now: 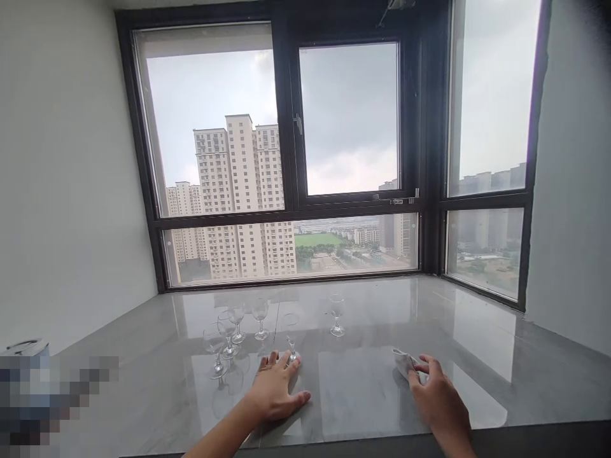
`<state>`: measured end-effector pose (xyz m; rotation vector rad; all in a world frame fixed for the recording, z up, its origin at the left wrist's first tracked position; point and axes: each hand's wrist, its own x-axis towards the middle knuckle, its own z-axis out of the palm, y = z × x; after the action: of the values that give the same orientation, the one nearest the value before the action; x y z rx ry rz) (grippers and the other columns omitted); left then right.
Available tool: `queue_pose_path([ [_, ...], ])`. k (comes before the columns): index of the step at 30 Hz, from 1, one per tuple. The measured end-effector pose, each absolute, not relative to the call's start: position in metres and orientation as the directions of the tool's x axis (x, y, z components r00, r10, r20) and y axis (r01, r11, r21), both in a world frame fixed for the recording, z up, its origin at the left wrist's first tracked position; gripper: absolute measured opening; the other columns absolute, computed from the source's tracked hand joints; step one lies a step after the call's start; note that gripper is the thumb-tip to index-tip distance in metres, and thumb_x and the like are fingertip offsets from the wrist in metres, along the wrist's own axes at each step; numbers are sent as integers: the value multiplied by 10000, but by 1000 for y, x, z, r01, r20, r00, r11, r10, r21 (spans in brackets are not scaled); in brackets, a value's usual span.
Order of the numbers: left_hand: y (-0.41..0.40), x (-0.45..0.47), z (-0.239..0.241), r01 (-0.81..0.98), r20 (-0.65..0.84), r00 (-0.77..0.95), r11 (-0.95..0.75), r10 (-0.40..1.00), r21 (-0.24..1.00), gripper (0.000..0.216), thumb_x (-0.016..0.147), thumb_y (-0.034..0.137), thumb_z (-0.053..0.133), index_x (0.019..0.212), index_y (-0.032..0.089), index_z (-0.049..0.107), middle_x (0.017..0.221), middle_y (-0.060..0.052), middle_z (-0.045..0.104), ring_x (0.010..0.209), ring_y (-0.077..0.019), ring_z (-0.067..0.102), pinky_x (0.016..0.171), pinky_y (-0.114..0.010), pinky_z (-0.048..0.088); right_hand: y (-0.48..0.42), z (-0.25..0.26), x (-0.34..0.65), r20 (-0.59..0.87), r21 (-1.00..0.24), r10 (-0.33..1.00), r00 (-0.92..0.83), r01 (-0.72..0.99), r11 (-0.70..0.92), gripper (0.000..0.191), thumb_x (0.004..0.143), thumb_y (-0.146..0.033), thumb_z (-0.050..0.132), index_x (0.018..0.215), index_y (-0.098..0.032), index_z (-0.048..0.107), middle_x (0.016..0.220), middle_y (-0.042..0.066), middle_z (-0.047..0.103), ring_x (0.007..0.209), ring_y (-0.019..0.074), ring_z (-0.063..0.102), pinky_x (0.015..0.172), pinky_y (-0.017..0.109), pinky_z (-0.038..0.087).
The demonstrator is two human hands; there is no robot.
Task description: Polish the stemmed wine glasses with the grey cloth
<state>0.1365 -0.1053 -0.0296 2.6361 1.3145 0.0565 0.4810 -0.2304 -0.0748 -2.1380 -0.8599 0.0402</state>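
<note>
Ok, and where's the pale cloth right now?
In the head view, the pale cloth is right of centre, held in the right hand over the glossy windowsill, nearer the camera than the rightmost stemmed glass and to its right.

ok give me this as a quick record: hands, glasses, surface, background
left hand: fingers spread at the foot of a stemmed glass; contact unclear
right hand: holding a light-colored cloth
glasses: six, clear, upright; the far-right glass stands apart
surface: glossy gray window ledge
background: dark window frame, high-rise buildings outside
</note>
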Motion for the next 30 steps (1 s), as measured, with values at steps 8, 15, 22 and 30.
queue_pose_path([
  [8, -74, 90, -31, 902, -29, 423, -418, 906, 114, 920, 783, 818, 330, 1539, 294, 302, 1615, -52, 277, 1489, -395, 149, 1197, -572, 91, -229, -77, 483, 269, -707, 576, 772, 564, -426, 376, 859, -464, 384, 1178, -279, 457, 1179, 67, 691, 1023, 300, 647, 707, 382, 468],
  [15, -62, 86, -25, 933, -101, 346, -331, 933, 144, 925, 821, 821, 216, 1557, 261, 242, 1634, -116, 195, 1496, -396, 106, 1182, -588, 75, -228, -77, 483, 274, -703, 574, 772, 568, -428, 369, 851, -454, 382, 1170, -283, 454, 1177, 53, 691, 1025, 296, 643, 704, 378, 467],
  [22, -106, 127, -42, 952, -105, 283, -267, 953, 149, 872, 846, 726, 318, 1554, 221, 258, 1632, -166, 169, 1484, -423, 132, 1151, -625, 112, -228, -78, 482, 279, -703, 571, 772, 569, -426, 370, 859, -435, 390, 1178, -267, 470, 1168, 75, 692, 1024, 306, 646, 693, 379, 467],
  [30, -101, 254, -40, 794, -103, 581, -535, 807, 288, 934, 798, 814, 283, 1563, 284, 212, 1665, -44, -37, 1495, -419, -27, 1170, -617, -10, -231, -74, 480, 253, -712, 586, 770, 558, -426, 412, 863, -450, 401, 1225, -263, 463, 1199, 74, 678, 1015, 286, 643, 650, 349, 455],
])
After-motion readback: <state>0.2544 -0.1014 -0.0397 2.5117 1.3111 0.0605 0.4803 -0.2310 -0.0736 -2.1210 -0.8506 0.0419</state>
